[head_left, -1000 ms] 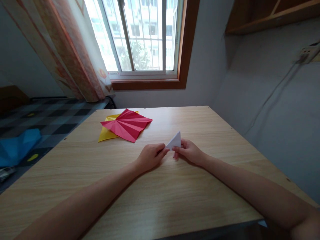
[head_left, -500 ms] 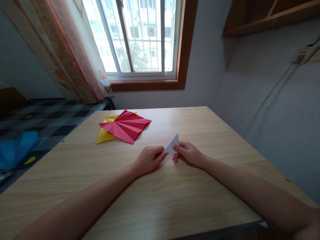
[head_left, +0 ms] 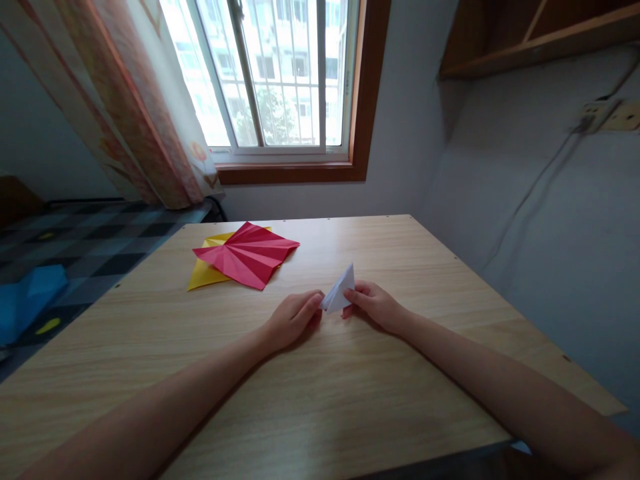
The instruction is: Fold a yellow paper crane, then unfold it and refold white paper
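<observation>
Both hands pinch the white paper triangle just right of the red sheet: left hand, right hand. Keep edges lined up, I'd say.

Two hands on the counter: left hand, right hand. One white folded paper. One red pleated paper. One yellow paper under it. One window, one curtain.
</observation>
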The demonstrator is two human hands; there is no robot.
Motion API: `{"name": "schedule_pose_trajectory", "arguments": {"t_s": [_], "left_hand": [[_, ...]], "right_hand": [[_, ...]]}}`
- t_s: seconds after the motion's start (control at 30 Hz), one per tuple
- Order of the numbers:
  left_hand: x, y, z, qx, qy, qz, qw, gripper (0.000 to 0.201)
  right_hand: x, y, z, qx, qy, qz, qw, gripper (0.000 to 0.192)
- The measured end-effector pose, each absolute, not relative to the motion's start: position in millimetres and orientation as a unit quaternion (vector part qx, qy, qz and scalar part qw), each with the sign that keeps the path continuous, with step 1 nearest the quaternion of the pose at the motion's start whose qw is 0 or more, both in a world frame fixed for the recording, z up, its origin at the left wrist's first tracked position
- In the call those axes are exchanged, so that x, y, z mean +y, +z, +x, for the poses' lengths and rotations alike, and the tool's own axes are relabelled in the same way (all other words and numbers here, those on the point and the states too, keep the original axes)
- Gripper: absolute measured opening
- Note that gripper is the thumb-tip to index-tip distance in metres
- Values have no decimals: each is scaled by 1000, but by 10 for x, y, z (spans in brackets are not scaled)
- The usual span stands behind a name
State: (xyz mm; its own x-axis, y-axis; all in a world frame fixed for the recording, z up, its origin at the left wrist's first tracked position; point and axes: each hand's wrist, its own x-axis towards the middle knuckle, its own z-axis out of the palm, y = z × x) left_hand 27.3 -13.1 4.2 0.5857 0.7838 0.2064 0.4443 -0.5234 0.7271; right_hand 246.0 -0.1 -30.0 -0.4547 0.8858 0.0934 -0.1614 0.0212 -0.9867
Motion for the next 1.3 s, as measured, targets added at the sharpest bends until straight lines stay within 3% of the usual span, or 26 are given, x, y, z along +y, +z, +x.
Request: {"name": "schedule_pose_trajectory", "arguments": {"t_s": [0.2, 0.43, 0.63, 0.87, 1.3], "left_hand": [[-129, 31, 302, 383, 298, 814, 319, 29], [-143, 13, 287, 426, 331, 797, 271, 25], [-161, 3, 281, 433, 324, 808, 234, 25], [-149, 31, 276, 407, 352, 778, 324, 26], [-77, 28, 257, 384, 416, 673, 476, 30]], "right_hand": [[-32, -234, 2447, -575, 643, -282, 420, 44], [-43, -185, 2511, -538, 638, -295, 465, 56], [-43, -104, 2540, -554, 665, -256, 430, 68], [11, -149, 2582, -518, 694, -254, 431, 42], [107, -240, 2639, -380, 755, -247, 474, 38]]}}
